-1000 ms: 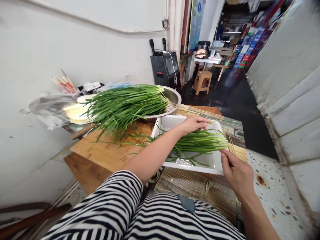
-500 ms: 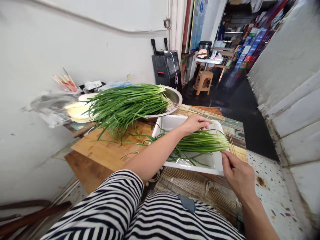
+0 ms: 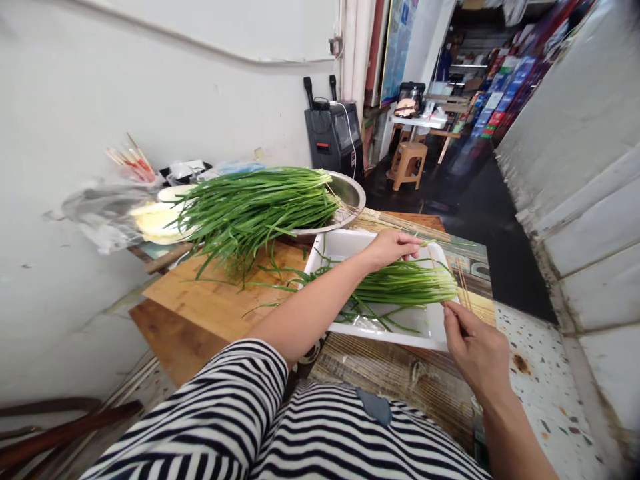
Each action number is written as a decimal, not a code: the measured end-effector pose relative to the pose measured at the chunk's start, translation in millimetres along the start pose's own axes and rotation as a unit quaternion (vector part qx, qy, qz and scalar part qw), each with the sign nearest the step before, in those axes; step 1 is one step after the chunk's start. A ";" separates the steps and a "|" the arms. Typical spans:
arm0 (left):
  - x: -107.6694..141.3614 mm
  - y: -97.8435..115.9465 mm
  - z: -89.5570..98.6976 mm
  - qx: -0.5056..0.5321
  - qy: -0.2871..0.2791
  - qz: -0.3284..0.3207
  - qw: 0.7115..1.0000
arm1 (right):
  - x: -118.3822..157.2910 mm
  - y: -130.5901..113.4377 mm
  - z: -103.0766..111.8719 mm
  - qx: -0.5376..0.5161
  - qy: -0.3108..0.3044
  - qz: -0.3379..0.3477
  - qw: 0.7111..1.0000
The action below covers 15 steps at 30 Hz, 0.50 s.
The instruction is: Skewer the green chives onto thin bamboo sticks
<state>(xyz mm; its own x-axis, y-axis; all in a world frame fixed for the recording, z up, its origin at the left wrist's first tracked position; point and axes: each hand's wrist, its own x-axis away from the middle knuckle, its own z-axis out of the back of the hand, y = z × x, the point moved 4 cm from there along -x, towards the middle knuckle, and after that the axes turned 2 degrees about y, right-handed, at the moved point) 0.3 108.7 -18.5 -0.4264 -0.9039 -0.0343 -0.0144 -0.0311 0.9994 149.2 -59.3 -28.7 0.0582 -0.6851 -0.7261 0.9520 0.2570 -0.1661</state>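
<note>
Green stalks [image 3: 403, 283] lie in the white tray [image 3: 345, 247]. At its 1 o'clock, the left hand [image 3: 394, 247] has its grip pinched on one stalk [image 3: 426, 244]; at 4 o'clock, the right hand [image 3: 477, 347] pinches a thin stick [image 3: 443, 303].

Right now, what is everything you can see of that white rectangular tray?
The shallow white rectangular tray looks like glossy plastic, with raised walls. It sits open side up on the brown wood-patterned table, nearer than the round metal bowl. Long green stalks lie in it, pale ends toward its right wall, some strewn loose. The left forearm crosses above, hiding part. The right hand is at its right wall; touch is unclear.
</note>
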 end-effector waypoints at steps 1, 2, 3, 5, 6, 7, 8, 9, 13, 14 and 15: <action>-0.2 -0.5 0.0 0.001 0.000 0.001 1.000 | 0.3 0.3 -0.1 0.001 -0.001 -0.002 1.000; -0.4 -0.9 -0.1 0.001 0.000 0.002 1.000 | 0.5 0.5 -0.2 0.003 -0.001 -0.004 1.000; -0.5 -1.2 -0.3 0.003 -0.001 0.003 1.000 | 0.6 0.6 -0.1 0.006 0.000 -0.004 1.000; -0.5 -1.5 -0.6 0.005 -0.003 0.005 1.000 | 0.6 0.3 0.3 0.008 0.004 -0.001 1.000; -0.5 -1.5 -0.7 0.007 -0.003 0.006 1.000 | 0.6 0.1 0.5 0.007 0.004 0.001 1.000; -0.5 -1.5 -0.7 0.009 -0.001 0.007 1.000 | 0.4 -0.2 0.6 0.005 0.004 0.004 1.000; -0.5 -1.3 -0.6 0.011 0.000 0.007 1.000 | 0.3 -0.5 0.8 0.003 0.003 0.008 1.000; -0.4 -1.1 -0.6 0.012 0.001 0.007 1.000 | 0.2 -0.7 0.8 0.002 0.002 0.011 1.000; 0.1 -0.3 -0.7 0.018 0.001 0.008 1.000 | 0.5 0.0 0.6 0.001 -0.003 0.000 1.000; 0.1 -0.2 -0.7 0.019 0.001 0.008 1.000 | 0.6 0.2 0.3 0.001 -0.005 -0.004 1.000; 0.0 -0.3 -0.7 0.019 0.001 0.008 1.000 | 0.7 0.3 0.2 0.001 -0.007 -0.006 1.000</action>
<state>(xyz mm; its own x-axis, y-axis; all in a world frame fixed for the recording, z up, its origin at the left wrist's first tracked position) 0.9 108.4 -18.8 -0.4257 -0.9047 -0.0190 -0.0421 -0.0012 0.9991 149.5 -59.8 -29.1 0.0510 -0.6976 -0.7146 0.9533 0.2472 -0.1733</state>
